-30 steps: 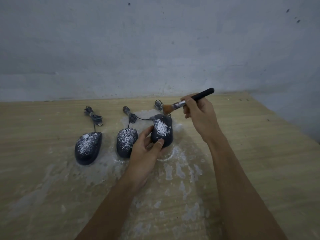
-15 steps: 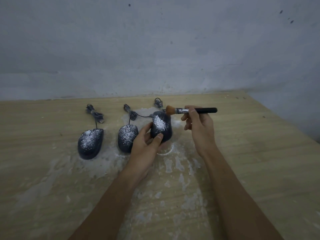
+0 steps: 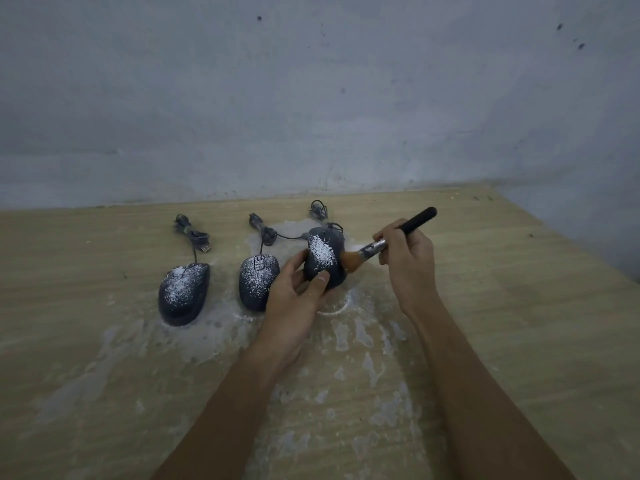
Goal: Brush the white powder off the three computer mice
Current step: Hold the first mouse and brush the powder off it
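Three dark wired mice dusted with white powder are on the wooden table. The left mouse (image 3: 183, 294) and the middle mouse (image 3: 258, 284) lie flat. My left hand (image 3: 294, 303) grips the right mouse (image 3: 323, 259) and holds it tilted up off the table, powder on its top. My right hand (image 3: 408, 265) holds a brush (image 3: 388, 245) with a black handle and metal ferrule. Its tan bristles touch the right side of the held mouse.
White powder (image 3: 214, 334) is smeared over the table (image 3: 519, 306) around and in front of the mice. Coiled cables (image 3: 192, 233) lie behind the mice near the grey wall (image 3: 311, 98). The table's right edge runs close to the wall at the far right.
My right hand has swung the brush down from the mouse's far end to its right side, bristles now against it. My left hand keeps holding the right mouse.
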A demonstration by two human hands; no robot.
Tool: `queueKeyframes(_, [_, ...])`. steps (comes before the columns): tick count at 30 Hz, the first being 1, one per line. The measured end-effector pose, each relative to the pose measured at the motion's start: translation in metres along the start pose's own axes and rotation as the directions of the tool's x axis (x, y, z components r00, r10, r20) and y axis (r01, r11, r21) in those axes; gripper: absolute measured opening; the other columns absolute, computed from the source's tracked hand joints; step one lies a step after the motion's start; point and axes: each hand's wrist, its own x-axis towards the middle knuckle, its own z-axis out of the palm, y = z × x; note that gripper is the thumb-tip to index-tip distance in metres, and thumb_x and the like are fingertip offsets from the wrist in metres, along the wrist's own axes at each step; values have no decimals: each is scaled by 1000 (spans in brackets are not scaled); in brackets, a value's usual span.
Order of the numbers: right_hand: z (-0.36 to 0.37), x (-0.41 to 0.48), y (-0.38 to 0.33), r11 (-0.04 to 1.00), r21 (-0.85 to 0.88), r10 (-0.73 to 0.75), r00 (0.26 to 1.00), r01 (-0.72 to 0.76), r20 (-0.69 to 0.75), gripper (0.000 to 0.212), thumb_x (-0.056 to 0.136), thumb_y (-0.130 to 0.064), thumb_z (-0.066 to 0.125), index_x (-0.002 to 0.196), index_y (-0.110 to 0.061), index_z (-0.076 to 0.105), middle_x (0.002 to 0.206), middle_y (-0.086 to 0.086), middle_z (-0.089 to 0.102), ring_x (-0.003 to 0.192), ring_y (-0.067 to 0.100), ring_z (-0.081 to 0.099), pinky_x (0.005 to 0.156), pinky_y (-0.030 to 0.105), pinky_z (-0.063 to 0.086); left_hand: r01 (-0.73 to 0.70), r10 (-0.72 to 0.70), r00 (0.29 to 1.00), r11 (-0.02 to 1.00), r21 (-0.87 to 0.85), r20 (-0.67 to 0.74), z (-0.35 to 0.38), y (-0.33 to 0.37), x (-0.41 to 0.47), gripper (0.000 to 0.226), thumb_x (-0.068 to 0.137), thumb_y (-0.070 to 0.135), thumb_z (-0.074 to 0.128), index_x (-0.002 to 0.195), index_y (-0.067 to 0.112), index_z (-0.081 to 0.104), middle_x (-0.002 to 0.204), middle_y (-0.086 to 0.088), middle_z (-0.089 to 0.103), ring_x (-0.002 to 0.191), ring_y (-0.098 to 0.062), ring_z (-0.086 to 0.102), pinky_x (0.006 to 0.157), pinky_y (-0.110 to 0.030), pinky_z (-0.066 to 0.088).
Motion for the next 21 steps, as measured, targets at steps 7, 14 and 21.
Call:
queueKeyframes(7, [3, -2, 0, 993, -95, -64, 998, 66, 29, 21, 102, -12, 52, 84, -15, 64, 64, -2, 50, 58, 13, 44, 55, 31, 38, -3, 4, 1000, 1000, 20, -8, 0, 2, 0, 53, 95, 8, 62, 145, 19, 47, 126, -1, 69, 113, -18, 67, 100, -45, 52])
queueKeyframes(14, [0, 0, -2, 994, -66, -84, 995, 88, 53, 21, 103, -22, 55, 91, -9, 66, 66, -4, 56, 60, 11, 48, 59, 30, 41, -4, 5, 1000, 1000, 26, -7, 1, 4, -3, 51, 96, 10, 62, 144, 18, 48, 125, -2, 69, 113, -16, 68, 103, -45, 51])
queueKeyframes(21, [-2, 0, -8, 996, 16, -86, 996, 87, -13, 17, 87, -26, 54, 74, -22, 64, 57, -4, 44, 53, 17, 37, 50, 35, 31, -7, 7, 1000, 1000, 12, -2, 2, 7, -5, 52, 96, 7, 60, 145, 16, 47, 129, -4, 67, 114, -17, 67, 102, -44, 52])
